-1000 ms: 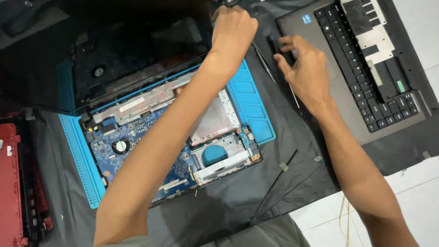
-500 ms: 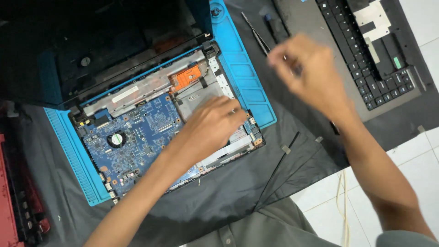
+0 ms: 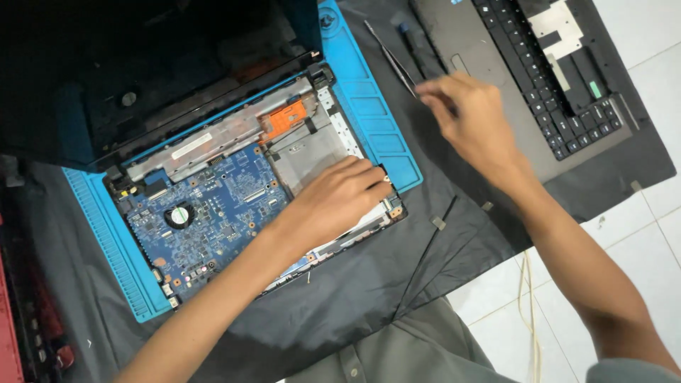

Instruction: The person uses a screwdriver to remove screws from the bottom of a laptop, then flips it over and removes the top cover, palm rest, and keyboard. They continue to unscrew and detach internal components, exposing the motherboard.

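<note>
Our left hand (image 3: 340,195) lies open, palm down, on the opened laptop base (image 3: 234,213), while our right hand (image 3: 472,120) pinches the tweezers (image 3: 391,57) just beyond it, beside the keyboard panel (image 3: 496,78). Pressing on the blue circuit board (image 3: 206,220) under the left hand could flex it, we judge, and the tweezer tips could scratch parts.

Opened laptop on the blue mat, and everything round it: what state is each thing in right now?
Laptop base: opened, blue circuit board bare.
Screen lid: raised, dark.
Keyboard cover: taken off, lying apart on the black cloth.
Blue mat: flat under the laptop base.
Tweezers: lying on the cloth, at the right hand's fingertips.
Left hand: resting flat on the laptop base.
Right hand: fingers pinched, blurred.
</note>
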